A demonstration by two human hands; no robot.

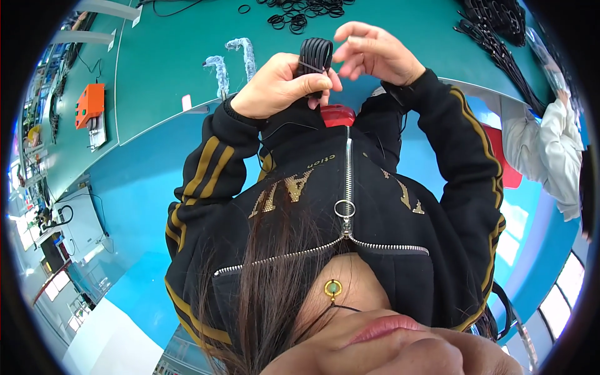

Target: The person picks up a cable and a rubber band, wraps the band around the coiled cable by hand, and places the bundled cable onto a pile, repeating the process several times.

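Black zip-up jacket [375,212] (2 gold stripes per sleeve), round gold pendant [333,288].

Green workbench [175,69] fills the top, 10 to 2 o'clock, w/ pale edge strip. Bright blue floor [134,187] below it, 3 to 8 o'clock. Orange box [90,103] on bench at 9. White cabinet [81,225] on floor at 8. Daylight thru windows [565,300] at 4; more glare at 8.

Cable bundle [314,55] matt black rubbery plastic; table [175,69] smooth matt green; zip [347,181] shiny metal.
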